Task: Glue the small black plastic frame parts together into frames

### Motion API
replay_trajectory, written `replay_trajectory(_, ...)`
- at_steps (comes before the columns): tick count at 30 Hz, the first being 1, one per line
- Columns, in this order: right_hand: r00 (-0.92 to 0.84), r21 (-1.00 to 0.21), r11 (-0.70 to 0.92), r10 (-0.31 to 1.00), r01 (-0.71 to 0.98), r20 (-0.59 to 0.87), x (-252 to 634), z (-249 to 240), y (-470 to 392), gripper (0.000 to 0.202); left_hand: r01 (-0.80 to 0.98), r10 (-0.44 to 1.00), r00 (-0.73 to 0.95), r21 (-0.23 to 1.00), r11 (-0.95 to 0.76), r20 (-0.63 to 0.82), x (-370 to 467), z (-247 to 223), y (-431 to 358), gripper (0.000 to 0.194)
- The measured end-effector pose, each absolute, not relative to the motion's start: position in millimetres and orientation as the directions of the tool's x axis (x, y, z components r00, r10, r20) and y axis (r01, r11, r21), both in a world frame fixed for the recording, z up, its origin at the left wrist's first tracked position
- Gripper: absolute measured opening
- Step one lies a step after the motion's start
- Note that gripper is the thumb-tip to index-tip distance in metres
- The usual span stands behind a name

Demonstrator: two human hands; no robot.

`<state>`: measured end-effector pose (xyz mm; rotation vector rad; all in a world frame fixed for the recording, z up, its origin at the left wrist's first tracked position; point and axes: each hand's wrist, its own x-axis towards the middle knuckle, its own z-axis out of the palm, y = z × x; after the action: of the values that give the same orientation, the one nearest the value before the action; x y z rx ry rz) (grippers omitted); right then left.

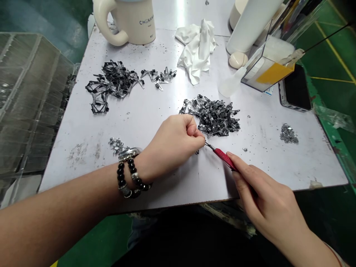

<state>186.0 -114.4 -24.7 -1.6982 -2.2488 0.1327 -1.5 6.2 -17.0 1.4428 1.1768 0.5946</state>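
Observation:
My right hand (264, 196) grips a slim red-handled tool (224, 157), tweezers-like, with a thin dark metal tip pointing up and left. That tip meets the fingers of my left hand (180, 137), which are closed in a pinch. Whatever they hold is hidden behind the knuckles. A bit of a small black part (197, 152) shows just below the left fingers. Right behind them lies a heap of small black-and-silver clip-like parts (218, 115). Small silver metal pieces (116, 144) lie by the left wrist, which wears a watch and black beads.
Another heap of black parts (116, 79) sits at the back left, beneath a cream mug (133, 22). A crumpled white cloth (196, 52) lies behind. At right are a clear holder (267, 66), a phone (295, 89) and silver bits (289, 134). Plastic boxes (25, 111) stand left.

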Motion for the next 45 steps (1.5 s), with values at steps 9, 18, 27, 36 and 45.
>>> replay_trajectory(9,-0.242,-0.267,0.289,0.95,0.919,0.194,185,-24,-114,0.046,0.326,0.886,0.382,0.936,0.136,-0.262,-2,-15,6,0.038)
replay_trajectory(18,-0.245,-0.262,0.291,0.95,0.92,0.194,186,-25,-115,0.047,0.32,0.884,0.384,0.937,0.142,-0.265,-1,-16,7,0.038)
replay_trajectory(27,-0.243,-0.252,0.293,0.947,0.922,0.211,186,-25,-116,0.046,0.337,0.887,0.378,0.932,0.134,-0.264,-1,-15,6,0.038)
replay_trajectory(36,-0.26,-0.224,0.293,0.951,0.93,0.165,185,-21,-113,0.045,0.345,0.887,0.378,0.93,0.129,-0.263,0,-15,6,0.038)
replay_trajectory(45,-0.455,0.319,0.379,0.864,0.869,0.214,180,-14,-116,0.054,0.283,0.867,0.365,0.927,0.245,-0.34,0,-14,8,0.041)
